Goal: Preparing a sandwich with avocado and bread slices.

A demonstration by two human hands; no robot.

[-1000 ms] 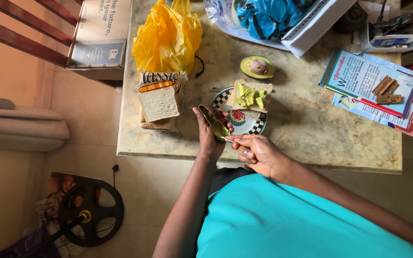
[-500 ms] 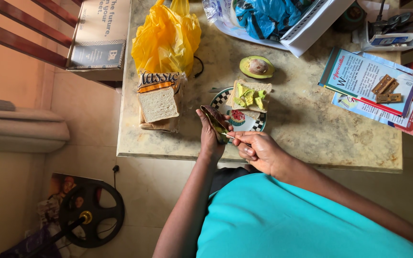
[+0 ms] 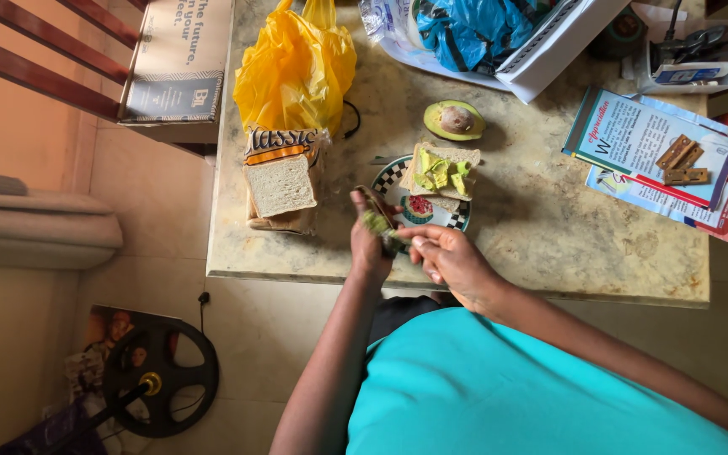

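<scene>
Where the hands [image 3: 406,244] meet, the avocado skin [image 3: 375,221] half hides.

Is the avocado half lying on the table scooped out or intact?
Intact: the avocado half lies cut side up, its brown pit in place and flesh around it.

You wear a plain turquoise top [image 3: 499,388]. Your arms are bare to the hands. No rings or watch show.
</scene>
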